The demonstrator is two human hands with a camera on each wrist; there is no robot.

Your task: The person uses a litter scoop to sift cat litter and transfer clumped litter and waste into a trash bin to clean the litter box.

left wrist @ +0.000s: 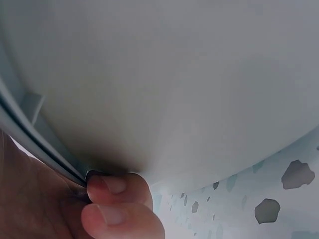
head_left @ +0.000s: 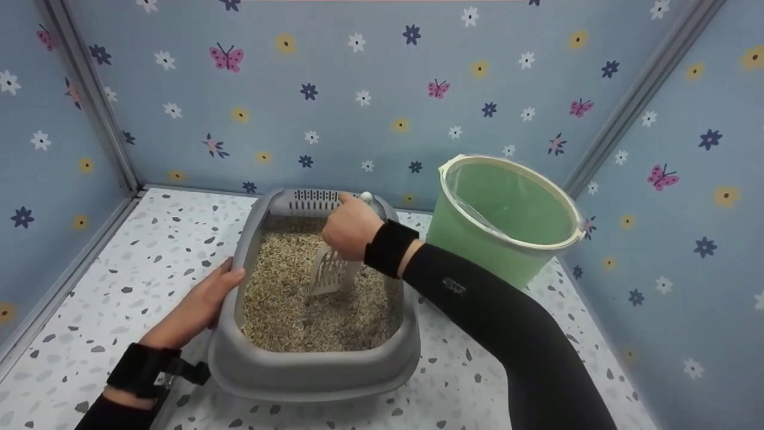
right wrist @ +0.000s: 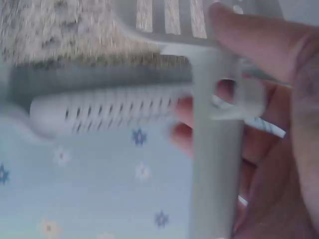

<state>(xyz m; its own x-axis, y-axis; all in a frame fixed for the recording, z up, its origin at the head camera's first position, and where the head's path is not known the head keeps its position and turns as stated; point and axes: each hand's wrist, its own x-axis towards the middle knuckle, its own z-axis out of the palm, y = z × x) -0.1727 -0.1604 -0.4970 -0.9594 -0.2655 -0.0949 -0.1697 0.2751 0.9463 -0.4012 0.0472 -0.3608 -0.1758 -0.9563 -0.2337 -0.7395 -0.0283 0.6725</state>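
Note:
A grey litter box (head_left: 310, 376) filled with tan, grainy litter (head_left: 277, 286) stands on the speckled tabletop. My left hand (head_left: 200, 304) grips its left rim. In the left wrist view, fingertips (left wrist: 119, 191) curl beneath the rim against the outer wall. Over the box, my right hand (head_left: 351, 230) holds a pale slotted litter scoop (head_left: 331, 272), whose blade points down at the litter surface. The right wrist view shows the scoop's handle (right wrist: 214, 164) within the curled fingers and the thumb near its slotted blade.
Behind and to the right of the box stands a green bucket (head_left: 444, 224) with a clear plastic liner over its rim. Flowered panels (head_left: 358, 77) with grey metal corner posts enclose the white speckled tabletop (head_left: 137, 263). The box's far wall has rows of small slots.

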